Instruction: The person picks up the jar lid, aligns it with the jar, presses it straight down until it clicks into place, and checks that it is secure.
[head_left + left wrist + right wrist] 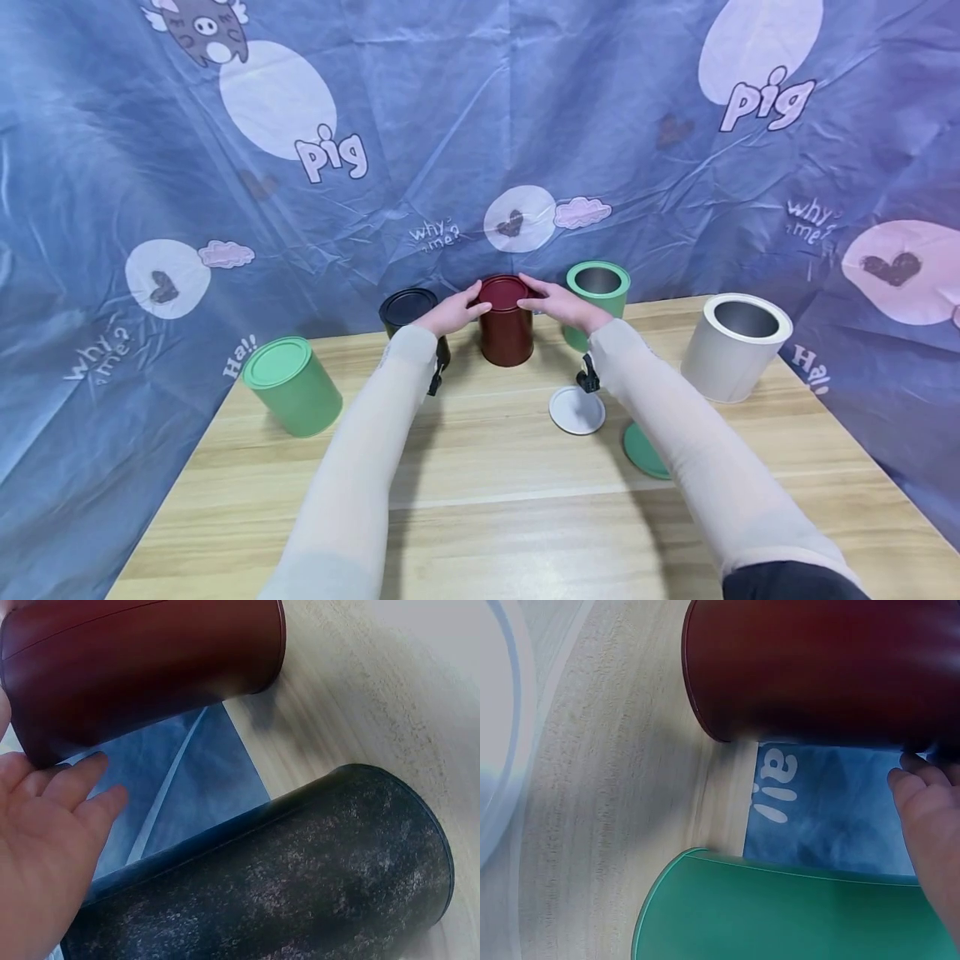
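Observation:
A dark red can (507, 337) stands upright at the back middle of the table, its red lid (503, 293) seated on top. My left hand (454, 312) grips the lid's left edge, thumb toward the front and fingers behind. From the other side my right hand (558, 303) holds the lid's right edge the same way. In the left wrist view, fingers (82, 787) curl at the can's top end. A lidded black can (300, 877) stands left of the red one, partly behind my left hand. Right of it is a green can (795, 915) with an uncovered top.
Another green can (296, 398), with its lid on, stands at the far left. An uncovered white can (723, 358) is at the right. A white lid (577, 411) and a green lid (643, 454) lie flat near my right forearm. A blue cloth (450, 125) hangs behind the table.

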Available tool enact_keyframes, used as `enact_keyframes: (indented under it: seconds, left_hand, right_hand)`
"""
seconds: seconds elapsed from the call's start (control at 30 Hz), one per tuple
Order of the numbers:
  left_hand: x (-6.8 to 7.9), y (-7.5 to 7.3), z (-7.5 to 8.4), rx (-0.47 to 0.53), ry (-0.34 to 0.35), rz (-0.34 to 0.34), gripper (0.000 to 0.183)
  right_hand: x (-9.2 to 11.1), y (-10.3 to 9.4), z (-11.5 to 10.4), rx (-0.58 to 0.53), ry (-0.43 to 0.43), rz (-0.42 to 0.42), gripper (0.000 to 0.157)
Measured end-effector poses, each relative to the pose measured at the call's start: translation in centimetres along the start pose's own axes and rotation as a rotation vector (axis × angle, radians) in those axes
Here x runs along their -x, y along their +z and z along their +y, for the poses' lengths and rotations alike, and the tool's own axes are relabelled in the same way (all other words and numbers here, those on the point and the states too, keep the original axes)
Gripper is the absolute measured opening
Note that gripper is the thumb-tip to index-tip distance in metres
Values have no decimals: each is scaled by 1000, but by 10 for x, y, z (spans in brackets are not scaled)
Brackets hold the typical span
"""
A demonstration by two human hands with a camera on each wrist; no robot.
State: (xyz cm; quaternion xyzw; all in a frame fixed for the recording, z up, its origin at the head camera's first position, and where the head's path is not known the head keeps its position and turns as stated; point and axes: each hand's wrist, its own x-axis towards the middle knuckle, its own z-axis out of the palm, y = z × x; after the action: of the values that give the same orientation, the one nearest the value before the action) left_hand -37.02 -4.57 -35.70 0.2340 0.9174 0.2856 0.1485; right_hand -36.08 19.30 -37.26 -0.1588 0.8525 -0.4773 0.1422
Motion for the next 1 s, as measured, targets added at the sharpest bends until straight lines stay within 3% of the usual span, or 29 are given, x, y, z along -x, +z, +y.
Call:
enact_keyframes:
  seconds: [0.3,0.7,1.0]
  left_hand:
    - [1,-1,1,27,-20,-19,68]
    - [-2,-1,5,-86,-39,-15,66]
    - [0,-1,9,-92,-45,-12,66]
  right_hand:
    - [1,2,0,-7,-10,5,70]
    - [3,1,-2,92,-44,-15,68]
    - [1,-1,-4,123,-61,-34,67]
